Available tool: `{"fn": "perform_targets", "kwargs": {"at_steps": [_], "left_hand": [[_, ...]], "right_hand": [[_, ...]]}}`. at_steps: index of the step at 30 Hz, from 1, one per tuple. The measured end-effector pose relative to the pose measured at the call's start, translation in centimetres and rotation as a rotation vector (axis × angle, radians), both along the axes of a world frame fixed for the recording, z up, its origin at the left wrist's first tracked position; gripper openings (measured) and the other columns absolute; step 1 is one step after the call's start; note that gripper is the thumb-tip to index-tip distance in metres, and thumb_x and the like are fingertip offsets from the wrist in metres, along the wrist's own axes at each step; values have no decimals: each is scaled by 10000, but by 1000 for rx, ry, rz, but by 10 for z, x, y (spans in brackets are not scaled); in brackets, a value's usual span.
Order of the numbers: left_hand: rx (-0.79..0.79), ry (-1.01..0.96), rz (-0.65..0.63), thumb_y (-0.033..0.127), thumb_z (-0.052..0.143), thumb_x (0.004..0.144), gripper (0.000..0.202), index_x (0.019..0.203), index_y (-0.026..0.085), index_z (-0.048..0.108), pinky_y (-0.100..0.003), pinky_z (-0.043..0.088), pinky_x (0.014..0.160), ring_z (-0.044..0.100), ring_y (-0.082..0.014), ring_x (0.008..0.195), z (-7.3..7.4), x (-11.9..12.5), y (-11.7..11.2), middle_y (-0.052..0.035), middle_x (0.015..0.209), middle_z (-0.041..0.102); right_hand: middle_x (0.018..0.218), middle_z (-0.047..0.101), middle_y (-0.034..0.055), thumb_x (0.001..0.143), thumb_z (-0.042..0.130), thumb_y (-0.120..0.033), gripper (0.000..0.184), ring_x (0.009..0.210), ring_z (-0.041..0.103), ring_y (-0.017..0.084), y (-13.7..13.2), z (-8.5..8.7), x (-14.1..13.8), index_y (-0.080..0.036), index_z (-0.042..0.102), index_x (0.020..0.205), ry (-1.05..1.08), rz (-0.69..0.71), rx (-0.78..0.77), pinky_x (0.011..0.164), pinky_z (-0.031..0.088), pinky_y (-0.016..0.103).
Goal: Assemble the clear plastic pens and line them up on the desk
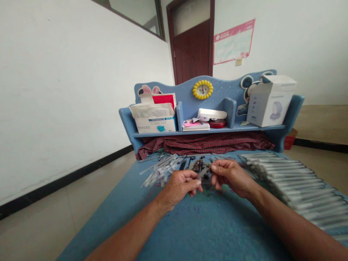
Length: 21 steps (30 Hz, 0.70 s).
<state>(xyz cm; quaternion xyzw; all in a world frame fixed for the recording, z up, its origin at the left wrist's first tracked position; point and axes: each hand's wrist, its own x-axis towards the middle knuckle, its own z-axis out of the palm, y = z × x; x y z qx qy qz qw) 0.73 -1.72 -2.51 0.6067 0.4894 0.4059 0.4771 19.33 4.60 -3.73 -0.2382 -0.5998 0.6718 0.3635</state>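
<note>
My left hand (181, 185) is closed, pinching a short, clear pen piece (202, 173) between thumb and fingers. Just to its right, my right hand (228, 175) is closed too, its thumb and forefinger pinched together by the far end of that piece. Whatever lies in that pinch is too small to make out. Behind both hands sits a heap of small dark pen parts (200, 164), partly covered by the fingers. Loose translucent pen parts (163, 169) lie in a pile left of it. Many clear pens (290, 175) are laid in a row at the right, dark ends outward.
A blue desk (190, 232) carries a low shelf with a mask box (156, 123), small notebooks (196, 126), a red round tin (217, 124) and a white box (272, 103). Checked red cloth (206, 143) is bunched under the shelf. A yellow clock (202, 90) is on the shelf's back panel.
</note>
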Motion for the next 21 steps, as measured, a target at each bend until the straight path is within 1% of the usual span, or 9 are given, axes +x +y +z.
{"fn": "perform_targets", "kwargs": {"at_steps": [3, 6, 12, 17, 21], "left_hand": [[-4, 7, -10, 298, 609, 738, 204, 810, 107, 617, -214, 405, 510, 493, -77, 498, -1, -1, 0, -46, 680, 660], [1, 8, -37, 294, 599, 748, 192, 805, 112, 617, -212, 403, 514, 492, -74, 501, -3, -1, 0, -45, 691, 664], [-10, 13, -61, 290, 599, 751, 185, 799, 112, 610, -210, 403, 512, 494, -75, 508, -6, 0, 0, -43, 686, 663], [-8, 5, -61, 293, 599, 751, 190, 800, 110, 613, -207, 405, 505, 489, -72, 497, -5, 1, 0, -39, 676, 659], [-10, -14, -67, 301, 594, 758, 199, 808, 109, 614, -206, 404, 505, 489, -71, 497, -4, 1, 0, -43, 686, 659]], "right_hand": [[501, 616, 0, 743, 638, -400, 258, 358, 511, 94, 0, -3, -1, -154, 568, 774, 81, -5, -87, 382, 385, 192], [480, 604, -6, 748, 643, -375, 235, 341, 496, 90, -1, -3, -2, -156, 568, 792, 143, -17, -123, 362, 372, 178], [452, 590, -9, 734, 657, -370, 237, 324, 477, 92, -5, 0, -5, -158, 566, 785, 172, -26, -158, 339, 361, 175], [441, 586, -9, 734, 655, -380, 245, 318, 472, 91, -8, 1, -7, -155, 564, 772, 177, -5, -164, 331, 353, 171], [435, 585, -8, 728, 658, -380, 248, 312, 468, 91, -9, 1, -8, -155, 560, 759, 180, -17, -160, 325, 347, 172]]}}
